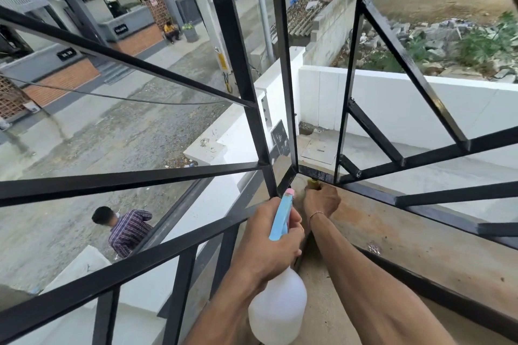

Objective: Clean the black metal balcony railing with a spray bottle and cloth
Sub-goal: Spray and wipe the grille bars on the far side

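Note:
The black metal railing [241, 70] fills the view, its bars meeting at a low corner in the middle. My left hand [269, 244] grips the neck of a white spray bottle [277, 305] with a blue trigger head and pink nozzle, pointed at that corner. My right hand [322, 200] reaches through the bars and pinches a yellowish cloth [313, 182], pressing it against the underside of the short wet bottom bar [316, 174]. Most of the cloth is hidden by the fingers.
A brown concrete ledge [392, 232] lies under my right arm. White parapet walls [392, 109] stand beyond the bars. Far below are a paved street and a person in a striped shirt [123, 230]; another person sits by the far building [171, 31].

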The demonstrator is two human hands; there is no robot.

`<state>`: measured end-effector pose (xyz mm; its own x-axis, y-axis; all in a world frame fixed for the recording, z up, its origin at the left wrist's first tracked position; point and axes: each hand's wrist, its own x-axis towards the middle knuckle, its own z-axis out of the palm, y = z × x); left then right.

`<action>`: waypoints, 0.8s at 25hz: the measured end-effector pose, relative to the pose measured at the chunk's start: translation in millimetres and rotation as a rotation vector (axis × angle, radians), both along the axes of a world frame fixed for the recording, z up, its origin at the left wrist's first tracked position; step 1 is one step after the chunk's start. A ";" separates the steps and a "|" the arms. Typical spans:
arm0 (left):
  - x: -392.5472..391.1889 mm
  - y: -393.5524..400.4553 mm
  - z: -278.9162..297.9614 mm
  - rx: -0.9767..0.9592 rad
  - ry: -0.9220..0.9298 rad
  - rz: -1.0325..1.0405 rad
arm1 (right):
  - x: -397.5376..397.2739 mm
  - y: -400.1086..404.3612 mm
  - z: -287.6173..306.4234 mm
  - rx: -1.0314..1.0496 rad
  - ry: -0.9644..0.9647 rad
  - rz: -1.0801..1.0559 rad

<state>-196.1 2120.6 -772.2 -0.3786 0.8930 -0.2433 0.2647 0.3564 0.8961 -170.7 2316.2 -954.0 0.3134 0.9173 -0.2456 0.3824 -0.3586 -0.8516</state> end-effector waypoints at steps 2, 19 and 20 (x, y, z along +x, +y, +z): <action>1.2 -0.5 -0.7 0.008 -0.009 -0.019 | -2.3 -7.5 6.2 0.045 0.091 -0.063; 42.3 57.5 -20.3 -0.035 0.000 -0.193 | 167.8 -80.7 92.4 0.008 0.878 -0.219; 44.5 59.2 -20.9 -0.040 0.000 -0.205 | 175.1 -74.2 94.4 0.087 0.649 -0.189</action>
<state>-151.7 2179.8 -793.1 -0.1902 0.9408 -0.2805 0.3349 0.3307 0.8823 4.5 2242.0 -859.5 0.2844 0.8860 -0.3662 -0.2786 -0.2891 -0.9159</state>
